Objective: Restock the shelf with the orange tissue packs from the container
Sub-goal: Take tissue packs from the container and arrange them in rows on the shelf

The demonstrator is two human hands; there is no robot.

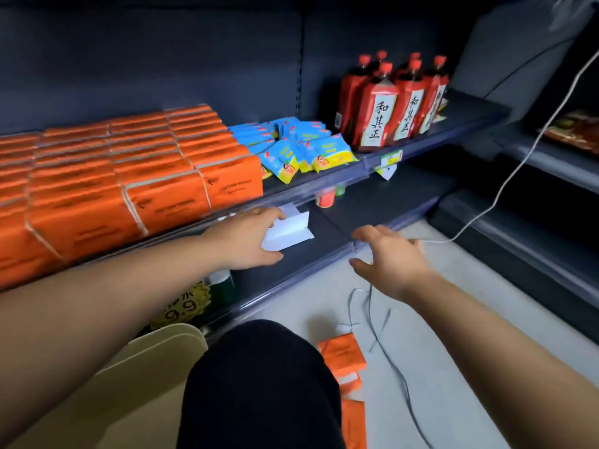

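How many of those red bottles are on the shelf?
6, counting the caps. The red bottles stand clustered at the right end of the upper shelf, right of the blue packets: three in front, three behind. More may be hidden behind them.

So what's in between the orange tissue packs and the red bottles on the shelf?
A pile of blue and yellow packets, seen in the head view.

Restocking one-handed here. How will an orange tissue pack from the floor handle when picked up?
Probably light and squashy: the orange tissue pack looks like a soft film-wrapped block. Its smooth wrap may be slightly slippery. Flat-sided, it shouldn't roll, as the stacked shelf packs suggest.
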